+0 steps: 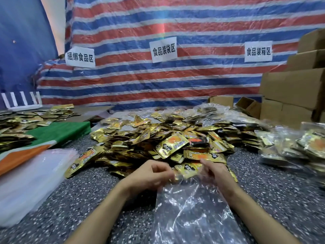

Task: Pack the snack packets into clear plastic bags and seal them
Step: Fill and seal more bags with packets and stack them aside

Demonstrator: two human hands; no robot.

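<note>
A big heap of gold snack packets [158, 138] lies on the speckled floor in front of me. A clear plastic bag [190, 213] stretches from my hands back toward me, empty and crinkled. My left hand [151, 173] pinches the bag's mouth at its left edge with curled fingers. My right hand [214, 171] grips the mouth's right edge. Both hands sit at the near foot of the heap, just above a gold packet [188, 170] lying between them.
A stack of flat clear bags [29, 182] lies at left beside a green and orange mat [58, 132]. Filled clear bags [299, 148] pile up at right. Cardboard boxes [292, 92] stand at back right. A striped tarp [158, 76] with paper signs forms the back wall.
</note>
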